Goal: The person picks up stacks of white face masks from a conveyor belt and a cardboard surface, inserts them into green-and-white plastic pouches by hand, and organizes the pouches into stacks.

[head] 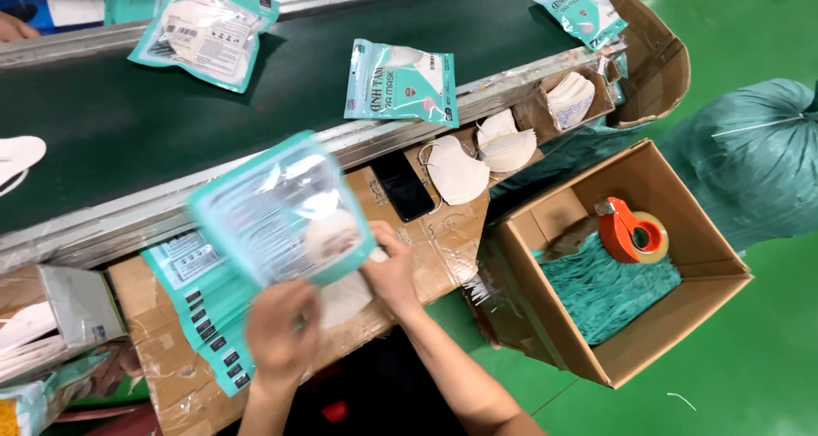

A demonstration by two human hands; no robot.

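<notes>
My left hand grips the lower edge of a teal and clear plastic pouch, which is blurred with motion and tilted above the work surface. My right hand pinches the pouch's lower right corner, where a white mask sits partly in the opening. Beneath the pouch lies a fanned stack of empty teal pouches on a taped cardboard surface.
A dark green conveyor belt carries filled mask packs. Loose white masks and a black phone lie by the belt. An open carton holds teal material and an orange tape dispenser. Green sack at right.
</notes>
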